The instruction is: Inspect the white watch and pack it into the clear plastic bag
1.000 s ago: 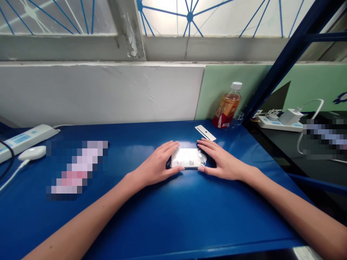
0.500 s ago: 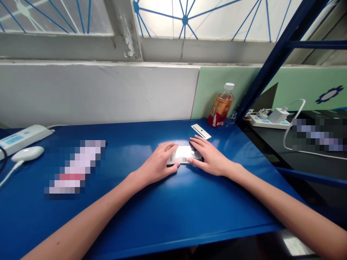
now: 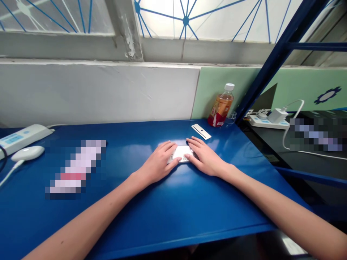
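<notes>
A small flat white rectangular item (image 3: pixel 181 151) with a glossy, glaring top lies on the blue table between my hands; its exact kind is unclear. My left hand (image 3: pixel 159 160) holds its left end, with the fingers along the far side and the thumb over the near part. At the right end, my right hand (image 3: pixel 207 156) has its thumb on top and its fingers reaching past the far edge. Both thumbs point inward, close to each other. Just beyond my right fingers lies a white card (image 3: pixel 201 131) with a dark slot and a dot.
A drink bottle (image 3: pixel 221 104) stands at the back right, near the slanted blue post (image 3: pixel 271 66). On the left are a white power strip (image 3: pixel 27 137), a white oval device (image 3: pixel 28 154) with a cable and a blurred-out object (image 3: pixel 76 168). A second power strip (image 3: pixel 268 121) sits at right.
My right hand has slid left over the item's right end, covering the dark part seen before. My left thumb has moved from the near edge up onto the item.
</notes>
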Demonstrator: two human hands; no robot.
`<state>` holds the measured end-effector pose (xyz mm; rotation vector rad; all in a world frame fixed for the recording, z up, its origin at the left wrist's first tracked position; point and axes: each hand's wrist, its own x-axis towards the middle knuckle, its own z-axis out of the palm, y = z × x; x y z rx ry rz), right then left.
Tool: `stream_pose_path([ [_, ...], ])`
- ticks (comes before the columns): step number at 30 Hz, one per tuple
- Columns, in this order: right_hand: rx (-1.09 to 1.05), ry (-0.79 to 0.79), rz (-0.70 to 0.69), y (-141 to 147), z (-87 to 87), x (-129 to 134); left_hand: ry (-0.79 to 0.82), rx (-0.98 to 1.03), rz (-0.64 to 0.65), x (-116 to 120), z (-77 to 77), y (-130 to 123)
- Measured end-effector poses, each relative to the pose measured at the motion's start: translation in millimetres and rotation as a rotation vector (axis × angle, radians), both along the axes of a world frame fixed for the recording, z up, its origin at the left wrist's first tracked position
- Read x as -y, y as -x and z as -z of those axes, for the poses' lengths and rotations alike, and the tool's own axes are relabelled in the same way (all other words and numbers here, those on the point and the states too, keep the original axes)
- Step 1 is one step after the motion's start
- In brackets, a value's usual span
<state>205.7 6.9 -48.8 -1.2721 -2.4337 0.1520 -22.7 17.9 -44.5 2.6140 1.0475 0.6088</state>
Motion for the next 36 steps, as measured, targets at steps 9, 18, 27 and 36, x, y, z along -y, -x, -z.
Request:
stream_pose_path([
  [9,-0.007,-0.066,-0.015,-7,-4.5,0,0.058,0.002,-0.014,-2,-0.5,1],
  [18,-0.094,0.050,-0.099,-15,-9.9,-7,0.054,-0.029,-0.009,-2,-0.5,0],
  [27,-0.225,-0.031,-0.051,-29,-0.3,-11,0.069,0.005,-0.023,0,-3.2,1],
  [36,-0.141,-0.112,-0.065,-34,-4.4,-12,0.051,-0.055,-0.032,3,-4.0,3],
])
